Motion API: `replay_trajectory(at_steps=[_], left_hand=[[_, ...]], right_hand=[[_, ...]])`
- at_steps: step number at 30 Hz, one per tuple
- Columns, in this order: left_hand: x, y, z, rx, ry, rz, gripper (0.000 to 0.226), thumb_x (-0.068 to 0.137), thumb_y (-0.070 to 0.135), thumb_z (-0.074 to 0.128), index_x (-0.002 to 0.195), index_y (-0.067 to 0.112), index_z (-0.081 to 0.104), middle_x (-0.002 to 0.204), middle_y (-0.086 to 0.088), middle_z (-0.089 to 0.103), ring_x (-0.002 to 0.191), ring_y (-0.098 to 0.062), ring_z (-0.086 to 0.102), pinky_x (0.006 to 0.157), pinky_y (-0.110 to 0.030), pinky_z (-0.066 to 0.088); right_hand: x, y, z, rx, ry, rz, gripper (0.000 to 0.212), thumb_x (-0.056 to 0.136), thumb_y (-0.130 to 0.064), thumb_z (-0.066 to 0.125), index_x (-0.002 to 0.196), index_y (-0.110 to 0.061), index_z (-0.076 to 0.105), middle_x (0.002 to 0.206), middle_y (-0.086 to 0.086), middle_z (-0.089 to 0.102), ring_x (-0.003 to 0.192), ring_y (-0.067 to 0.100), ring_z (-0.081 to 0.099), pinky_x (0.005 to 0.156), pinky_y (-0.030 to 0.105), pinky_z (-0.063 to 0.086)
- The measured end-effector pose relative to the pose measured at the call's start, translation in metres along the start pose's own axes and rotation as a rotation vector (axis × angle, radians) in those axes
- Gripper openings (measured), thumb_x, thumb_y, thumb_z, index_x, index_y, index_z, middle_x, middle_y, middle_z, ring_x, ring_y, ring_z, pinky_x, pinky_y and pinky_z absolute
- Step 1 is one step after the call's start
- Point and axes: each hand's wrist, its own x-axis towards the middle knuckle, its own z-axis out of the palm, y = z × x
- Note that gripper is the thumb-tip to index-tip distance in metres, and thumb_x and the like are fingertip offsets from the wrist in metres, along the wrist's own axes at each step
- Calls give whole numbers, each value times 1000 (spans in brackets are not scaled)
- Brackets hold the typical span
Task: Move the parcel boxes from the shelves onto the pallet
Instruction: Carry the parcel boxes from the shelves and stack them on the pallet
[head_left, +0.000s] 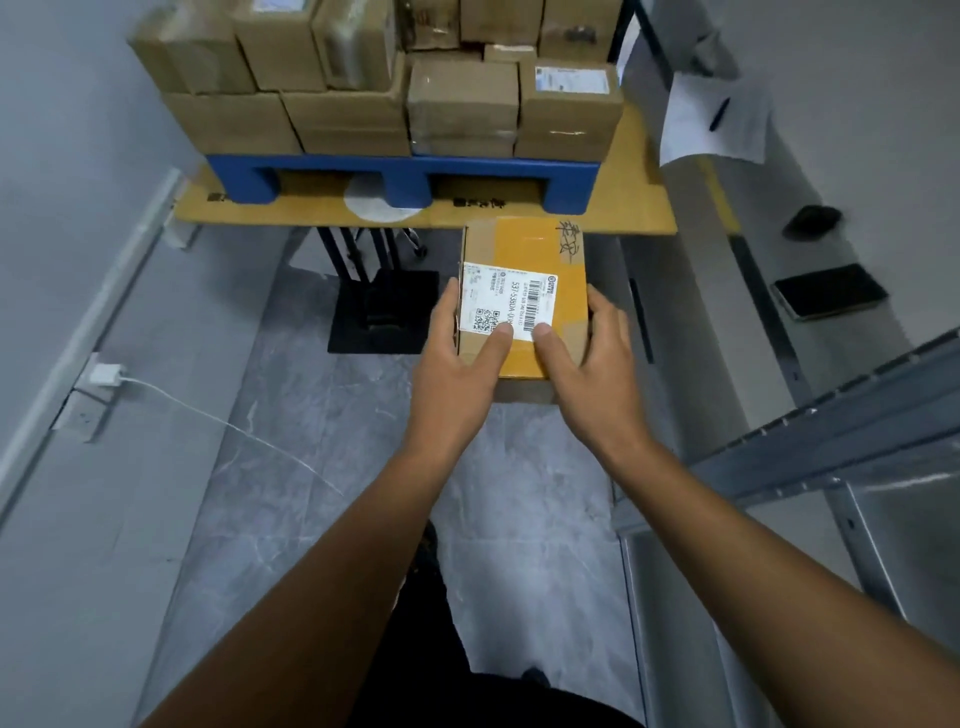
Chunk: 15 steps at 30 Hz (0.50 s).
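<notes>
I hold a small cardboard parcel box (540, 254) with yellow tape and a white barcode label out in front of me, above the floor. My left hand (460, 364) grips its left side, thumb on the label. My right hand (592, 364) grips its right side, thumb next to the label. Ahead stands the blue pallet (410, 179), resting on a flat cardboard sheet on a low table. Several brown parcel boxes (462, 101) are stacked on the pallet in two layers. The held box is nearer to me than the pallet's front edge and below it.
A grey metal shelf frame (841, 431) runs along my right. A dark phone (828, 291) and a black object (813, 221) lie on a grey surface at right. A white charger and cable (109, 375) run along the left wall. Black table legs (358, 260) stand under the pallet.
</notes>
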Motion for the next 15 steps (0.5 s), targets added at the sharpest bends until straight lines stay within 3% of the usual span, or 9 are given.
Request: replay_trajectory(at_steps=[5,8,11,15], left_hand=[[106,16,-35,-4,-9,24,66,99,41,67,157,43,35,121,35,62,114,10,61,102,-35,55],[169,32,-51,0,-23,63,62,99,39,67,154,43,39,120,35,64,110,16,59,92,-19,53],[223,48,-58,-3,-19,81,64,98,38,68,156,40,38,110,42,60,103,27,54,76,1,42],[282,57,-58,4,-39,98,65,99,39,68,156,38,37,114,44,60,108,25,54,78,3,41]], right_hand=[[91,-26,58,-32,-2,8,54,102,-40,62,152,-32,42,135,-6,46,114,-25,42,87,-6,33],[147,-46,84,-27,24,-4,52,101,-41,61,150,-33,43,135,-8,47,116,-20,44,91,3,34],[197,-60,101,-25,45,-5,47,102,-39,61,145,-36,43,134,-8,46,116,-23,42,89,1,35],[255,-64,114,-38,40,-6,51,104,-32,60,152,-27,43,131,-9,46,114,-27,37,90,-6,29]])
